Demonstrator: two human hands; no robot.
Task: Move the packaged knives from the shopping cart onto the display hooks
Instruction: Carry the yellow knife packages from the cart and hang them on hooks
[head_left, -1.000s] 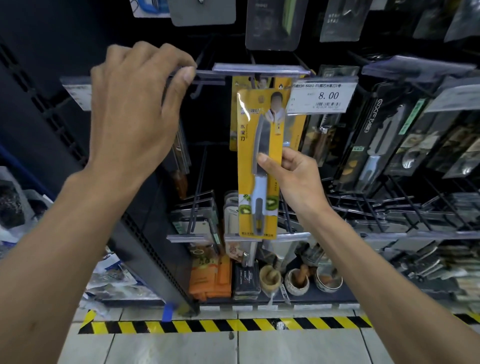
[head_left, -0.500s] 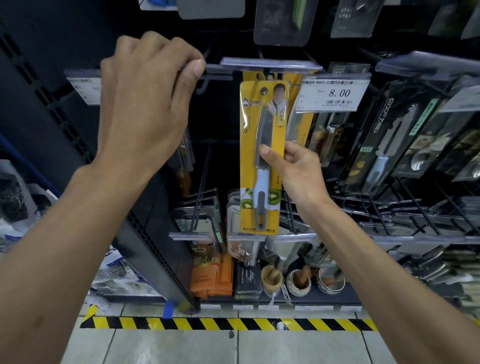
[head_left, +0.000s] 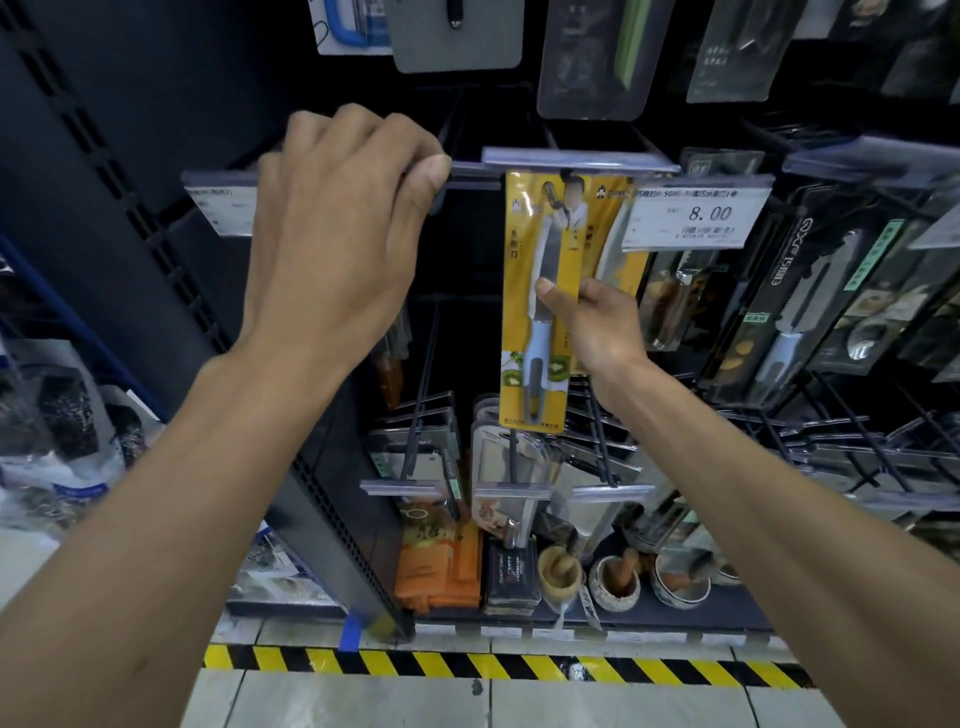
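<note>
The right hand (head_left: 592, 319) pinches the yellow knife pack (head_left: 532, 384) mid-card, probably light, stiff and slick, while the left hand (head_left: 337, 223) grips the display hook (head_left: 467, 168).

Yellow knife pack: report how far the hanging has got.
Done: one matching pack already hangs behind. In hand: the right hand pinches the yellow knife pack with its top at the display hook, which the left hand grips; threaded or not, unclear. Left: release. The cart is out of view.
</note>
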